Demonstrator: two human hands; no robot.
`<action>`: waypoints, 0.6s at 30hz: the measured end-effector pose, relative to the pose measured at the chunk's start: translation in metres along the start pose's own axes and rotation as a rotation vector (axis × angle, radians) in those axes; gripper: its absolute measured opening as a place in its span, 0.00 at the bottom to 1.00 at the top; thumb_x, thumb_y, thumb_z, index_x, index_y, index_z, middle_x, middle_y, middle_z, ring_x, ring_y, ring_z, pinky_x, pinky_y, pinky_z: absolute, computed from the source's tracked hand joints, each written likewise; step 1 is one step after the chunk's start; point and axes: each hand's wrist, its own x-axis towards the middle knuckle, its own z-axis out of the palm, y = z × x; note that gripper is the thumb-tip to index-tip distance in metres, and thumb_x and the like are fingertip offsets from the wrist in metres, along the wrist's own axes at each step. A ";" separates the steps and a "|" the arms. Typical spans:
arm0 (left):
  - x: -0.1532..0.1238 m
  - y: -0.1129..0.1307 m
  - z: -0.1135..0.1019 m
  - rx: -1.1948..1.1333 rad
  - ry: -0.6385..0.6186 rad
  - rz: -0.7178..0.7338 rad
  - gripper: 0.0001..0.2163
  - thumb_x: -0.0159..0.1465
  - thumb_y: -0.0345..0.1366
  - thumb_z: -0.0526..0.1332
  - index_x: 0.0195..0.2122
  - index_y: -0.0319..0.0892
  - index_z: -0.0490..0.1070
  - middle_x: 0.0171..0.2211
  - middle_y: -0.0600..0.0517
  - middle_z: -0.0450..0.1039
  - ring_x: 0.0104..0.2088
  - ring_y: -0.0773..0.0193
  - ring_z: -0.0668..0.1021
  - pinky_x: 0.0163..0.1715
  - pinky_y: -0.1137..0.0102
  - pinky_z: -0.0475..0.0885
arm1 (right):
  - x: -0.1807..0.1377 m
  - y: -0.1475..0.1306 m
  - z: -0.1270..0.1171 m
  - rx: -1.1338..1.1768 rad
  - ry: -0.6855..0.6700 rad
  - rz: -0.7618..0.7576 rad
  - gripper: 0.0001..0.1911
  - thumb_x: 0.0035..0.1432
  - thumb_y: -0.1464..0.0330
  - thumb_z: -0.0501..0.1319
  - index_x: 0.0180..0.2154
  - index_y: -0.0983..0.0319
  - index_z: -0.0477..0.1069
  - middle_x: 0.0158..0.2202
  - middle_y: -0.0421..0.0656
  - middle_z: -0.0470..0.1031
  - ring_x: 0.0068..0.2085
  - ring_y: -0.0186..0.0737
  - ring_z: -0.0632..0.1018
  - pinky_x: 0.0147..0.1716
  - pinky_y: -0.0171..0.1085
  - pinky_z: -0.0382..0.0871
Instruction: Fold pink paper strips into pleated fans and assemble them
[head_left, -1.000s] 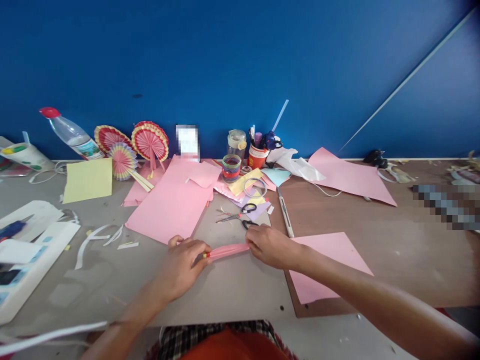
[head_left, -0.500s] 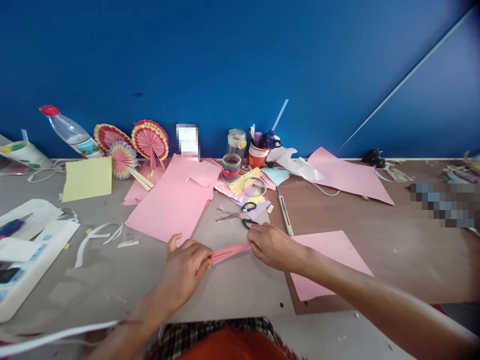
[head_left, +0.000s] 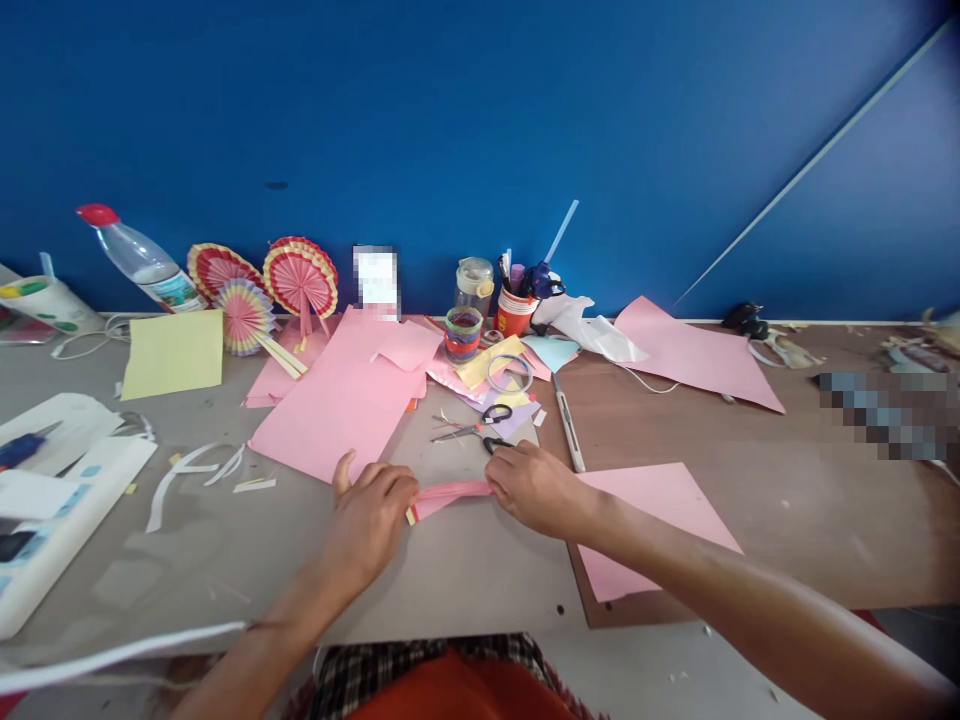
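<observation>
A narrow folded pink paper strip lies across the table in front of me. My left hand pinches its left end, fingers closed, thumb sticking up. My right hand grips its right end with fingers curled over it. The strip spans the short gap between both hands. Black-handled scissors lie just beyond my right hand. A large pink sheet lies behind my left hand.
Another pink sheet lies under my right forearm. A craft knife, tape rolls, an orange pen cup, paper fans, a yellow sheet and a water bottle stand along the blue wall. White boxes sit at left.
Both hands have shifted slightly away from me and closer together. The pink strip now looks shorter between them and its left end is bent upward by my left fingers.
</observation>
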 end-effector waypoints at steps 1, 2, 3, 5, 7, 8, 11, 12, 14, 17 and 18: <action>0.002 0.000 -0.003 -0.017 -0.004 -0.028 0.12 0.64 0.27 0.49 0.33 0.46 0.71 0.34 0.53 0.74 0.38 0.62 0.73 0.57 0.52 0.45 | 0.000 0.001 -0.003 0.073 -0.013 0.029 0.09 0.59 0.74 0.51 0.32 0.66 0.69 0.33 0.46 0.72 0.33 0.38 0.70 0.34 0.37 0.58; 0.003 -0.001 -0.006 -0.041 -0.024 -0.062 0.11 0.64 0.30 0.50 0.32 0.46 0.71 0.34 0.54 0.73 0.39 0.62 0.73 0.56 0.53 0.46 | 0.000 0.002 -0.006 0.161 -0.031 0.060 0.08 0.58 0.75 0.51 0.32 0.65 0.68 0.33 0.45 0.72 0.32 0.36 0.70 0.34 0.35 0.59; 0.005 -0.001 -0.009 -0.074 -0.068 -0.095 0.11 0.64 0.32 0.50 0.31 0.46 0.71 0.33 0.54 0.73 0.38 0.62 0.73 0.54 0.54 0.49 | 0.000 0.004 -0.010 0.259 -0.058 0.088 0.08 0.58 0.75 0.51 0.32 0.65 0.68 0.32 0.44 0.73 0.32 0.35 0.70 0.33 0.34 0.59; 0.008 -0.004 -0.015 -0.166 -0.217 -0.147 0.10 0.64 0.35 0.51 0.29 0.46 0.70 0.29 0.56 0.72 0.35 0.63 0.73 0.51 0.57 0.55 | 0.000 0.009 -0.018 0.442 -0.141 0.128 0.08 0.57 0.75 0.51 0.31 0.63 0.68 0.31 0.41 0.73 0.31 0.33 0.71 0.30 0.31 0.60; 0.012 -0.007 -0.017 -0.248 -0.361 -0.171 0.10 0.63 0.36 0.51 0.27 0.45 0.69 0.26 0.58 0.72 0.32 0.63 0.73 0.47 0.60 0.58 | 0.001 0.014 -0.022 0.557 -0.228 0.131 0.09 0.56 0.75 0.51 0.30 0.62 0.69 0.30 0.39 0.74 0.30 0.32 0.71 0.27 0.30 0.59; 0.013 -0.008 -0.016 -0.269 -0.406 -0.176 0.10 0.62 0.36 0.51 0.27 0.45 0.69 0.25 0.58 0.73 0.32 0.63 0.73 0.46 0.60 0.59 | 0.002 0.017 -0.023 0.578 -0.258 0.120 0.09 0.57 0.74 0.51 0.30 0.62 0.69 0.31 0.39 0.74 0.31 0.32 0.72 0.27 0.30 0.59; 0.015 -0.010 -0.010 -0.255 -0.453 -0.170 0.10 0.62 0.34 0.50 0.27 0.44 0.69 0.27 0.57 0.74 0.31 0.64 0.73 0.49 0.58 0.56 | 0.006 0.018 -0.013 0.512 -0.267 0.060 0.08 0.57 0.74 0.52 0.31 0.63 0.69 0.33 0.42 0.74 0.35 0.35 0.72 0.31 0.31 0.61; 0.015 -0.009 -0.008 -0.234 -0.453 -0.163 0.10 0.62 0.33 0.50 0.27 0.43 0.69 0.27 0.56 0.74 0.31 0.64 0.73 0.50 0.57 0.54 | 0.007 0.018 -0.008 0.461 -0.255 0.036 0.08 0.58 0.74 0.52 0.31 0.63 0.69 0.34 0.43 0.74 0.36 0.37 0.72 0.32 0.32 0.61; 0.013 -0.007 -0.004 -0.181 -0.434 -0.141 0.10 0.62 0.33 0.51 0.27 0.44 0.69 0.28 0.56 0.74 0.33 0.64 0.74 0.51 0.56 0.52 | 0.007 0.015 0.005 0.336 -0.223 -0.004 0.08 0.60 0.73 0.52 0.33 0.64 0.69 0.36 0.45 0.74 0.37 0.38 0.72 0.34 0.34 0.61; 0.007 -0.004 0.001 -0.084 -0.380 -0.077 0.09 0.63 0.33 0.51 0.29 0.44 0.68 0.29 0.55 0.72 0.34 0.63 0.73 0.52 0.55 0.51 | 0.005 0.011 0.025 0.119 -0.152 -0.071 0.10 0.62 0.74 0.50 0.35 0.65 0.69 0.36 0.47 0.72 0.34 0.39 0.71 0.33 0.36 0.60; 0.005 -0.003 0.003 -0.043 -0.361 -0.047 0.09 0.64 0.33 0.51 0.30 0.44 0.68 0.30 0.54 0.72 0.35 0.63 0.73 0.52 0.55 0.51 | 0.003 0.011 0.030 0.046 -0.125 -0.106 0.10 0.61 0.75 0.50 0.34 0.65 0.68 0.35 0.48 0.71 0.33 0.39 0.71 0.32 0.36 0.59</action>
